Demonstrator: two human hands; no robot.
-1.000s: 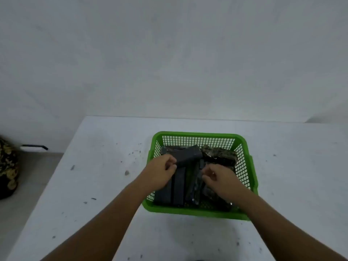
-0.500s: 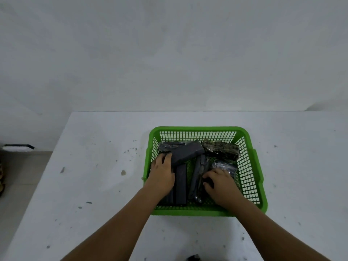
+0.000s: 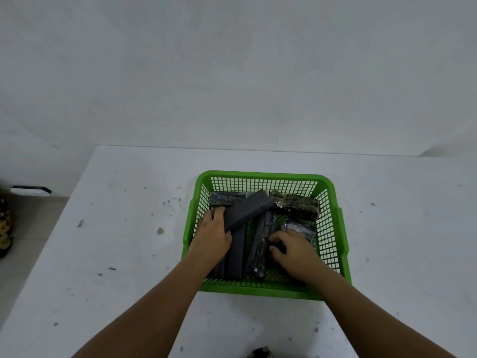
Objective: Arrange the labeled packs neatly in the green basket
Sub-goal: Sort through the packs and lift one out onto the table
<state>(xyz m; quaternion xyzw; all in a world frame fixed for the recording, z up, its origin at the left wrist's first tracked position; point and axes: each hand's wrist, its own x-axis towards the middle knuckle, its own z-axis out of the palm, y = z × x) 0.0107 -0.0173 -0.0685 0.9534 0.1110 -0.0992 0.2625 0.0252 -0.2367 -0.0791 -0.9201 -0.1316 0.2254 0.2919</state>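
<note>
Both hands are down inside the green basket [image 3: 265,174], which sits on the white table [image 3: 116,228]. The left hand [image 3: 213,235] lies flat, fingers spread, on the near end of a dark grey pack [image 3: 246,210] that slants up and away from it toward the basket's far wall. Under its palm two more grey packs [image 3: 236,257] run side by side toward the near wall; their front ends are hidden by the wrist. The right hand [image 3: 294,250] is curled, fingertips bent onto something dark beneath them — whether it actually pinches that is too shadowed to tell. Just left of it stands a shiny wrapped pack [image 3: 258,249] on edge. Beyond its fingertips, a crinkled clear-wrapped pack [image 3: 300,228], half covered. Farther off, against the back wall, a mottled green-black pack [image 3: 294,206] and a dark one [image 3: 223,197] behind the left fingers. Labels can't be read. At the bottom edge, a dark object [image 3: 260,353] is cut off.
</note>
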